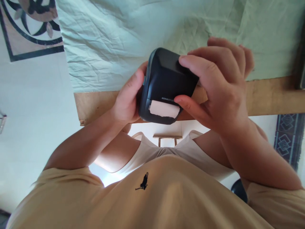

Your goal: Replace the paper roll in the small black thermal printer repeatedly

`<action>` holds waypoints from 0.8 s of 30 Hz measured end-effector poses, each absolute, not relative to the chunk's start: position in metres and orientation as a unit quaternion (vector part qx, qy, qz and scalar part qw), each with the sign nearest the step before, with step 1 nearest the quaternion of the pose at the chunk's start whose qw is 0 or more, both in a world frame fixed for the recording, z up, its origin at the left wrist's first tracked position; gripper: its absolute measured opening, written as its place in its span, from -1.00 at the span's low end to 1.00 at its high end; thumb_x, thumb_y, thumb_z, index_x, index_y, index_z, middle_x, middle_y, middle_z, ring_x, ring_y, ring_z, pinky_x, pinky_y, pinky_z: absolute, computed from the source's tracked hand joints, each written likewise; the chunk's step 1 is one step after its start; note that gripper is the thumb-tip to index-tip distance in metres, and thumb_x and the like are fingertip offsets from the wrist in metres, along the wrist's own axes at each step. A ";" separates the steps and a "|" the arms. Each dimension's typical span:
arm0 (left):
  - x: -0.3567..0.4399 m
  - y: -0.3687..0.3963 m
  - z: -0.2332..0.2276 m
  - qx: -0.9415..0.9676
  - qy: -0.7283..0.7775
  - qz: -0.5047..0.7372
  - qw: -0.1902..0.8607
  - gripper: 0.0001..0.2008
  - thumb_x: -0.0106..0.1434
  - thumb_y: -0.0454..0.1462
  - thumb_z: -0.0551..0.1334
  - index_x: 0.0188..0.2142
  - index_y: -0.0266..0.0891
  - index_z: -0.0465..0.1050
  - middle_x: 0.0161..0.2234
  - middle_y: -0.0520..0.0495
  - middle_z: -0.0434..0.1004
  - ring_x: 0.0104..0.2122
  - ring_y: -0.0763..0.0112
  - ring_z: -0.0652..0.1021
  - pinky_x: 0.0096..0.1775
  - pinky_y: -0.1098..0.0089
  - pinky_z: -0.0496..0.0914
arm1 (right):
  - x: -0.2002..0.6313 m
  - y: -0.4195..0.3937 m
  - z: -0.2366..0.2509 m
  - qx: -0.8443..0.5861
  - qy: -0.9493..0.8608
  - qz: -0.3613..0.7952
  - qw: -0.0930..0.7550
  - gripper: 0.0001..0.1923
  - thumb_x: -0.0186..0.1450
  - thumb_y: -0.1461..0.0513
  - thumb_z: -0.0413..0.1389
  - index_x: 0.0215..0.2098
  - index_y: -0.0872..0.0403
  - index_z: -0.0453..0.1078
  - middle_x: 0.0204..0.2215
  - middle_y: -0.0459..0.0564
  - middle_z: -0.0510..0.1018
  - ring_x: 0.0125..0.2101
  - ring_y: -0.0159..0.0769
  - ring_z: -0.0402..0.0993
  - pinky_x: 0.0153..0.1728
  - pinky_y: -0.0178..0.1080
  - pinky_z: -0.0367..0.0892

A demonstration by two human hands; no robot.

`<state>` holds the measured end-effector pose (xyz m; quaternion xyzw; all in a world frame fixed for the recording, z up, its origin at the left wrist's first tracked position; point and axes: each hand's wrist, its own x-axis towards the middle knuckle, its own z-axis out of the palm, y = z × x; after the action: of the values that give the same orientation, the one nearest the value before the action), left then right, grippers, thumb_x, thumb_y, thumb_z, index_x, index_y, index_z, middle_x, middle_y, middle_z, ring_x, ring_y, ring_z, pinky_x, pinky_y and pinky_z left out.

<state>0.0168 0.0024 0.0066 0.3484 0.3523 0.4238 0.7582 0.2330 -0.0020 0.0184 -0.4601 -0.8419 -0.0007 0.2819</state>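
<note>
Above the table edge (274, 95), both hands' fingers (190, 63) grip a black NIIMBOT-marked printer (164, 82).

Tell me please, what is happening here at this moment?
A person holds a small black device in both hands above the wooden table edge. The left hand grips its side; the right hand wraps its other side. A pale paper strip shows at its slot. A green cloth covers the table.

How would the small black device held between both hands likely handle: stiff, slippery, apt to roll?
The black device looks like a rigid plastic shell, so probably stiff. Its smooth finish may be slightly slippery. The boxy, rounded-corner shape seems unlikely to roll. Its paper strip would bend easily.
</note>
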 end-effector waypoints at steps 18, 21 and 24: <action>0.021 -0.002 0.004 0.231 0.413 0.499 0.726 -0.79 0.45 -0.15 0.23 -0.27 -0.20 0.52 -0.41 -0.01 0.59 -0.22 0.31 0.68 -0.16 0.41 0.58 | 0.235 -0.003 0.028 -0.466 -0.849 0.027 0.247 -0.51 0.51 -0.04 -0.10 0.26 0.00 0.30 0.15 0.02 0.60 0.30 0.02 0.44 0.28 0.31 0.19; 0.023 -0.003 0.003 0.252 0.384 0.512 0.726 -0.74 0.48 -0.20 0.19 -0.32 -0.27 0.52 -0.45 0.03 0.55 -0.46 0.52 0.55 -0.34 0.52 0.49 | 0.234 -0.004 0.030 -0.464 -0.850 0.036 0.247 -0.46 0.51 -0.08 -0.09 0.27 0.05 0.29 0.16 0.10 0.60 0.28 0.06 0.46 0.28 0.37 0.16; 0.028 -0.003 0.006 0.244 0.373 0.528 0.723 -0.68 0.50 -0.23 0.16 -0.36 -0.32 0.52 -0.47 0.05 0.51 -0.51 0.63 0.51 -0.37 0.60 0.44 | 0.233 -0.005 0.032 -0.457 -0.853 0.044 0.249 -0.38 0.48 -0.14 -0.05 0.27 0.11 0.28 0.17 0.21 0.58 0.29 0.12 0.45 0.27 0.46 0.14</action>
<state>0.0278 -0.0025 0.0058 0.2437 0.3728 0.5282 0.7230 0.2328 -0.0048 0.0316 -0.4568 -0.8530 0.0444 0.2487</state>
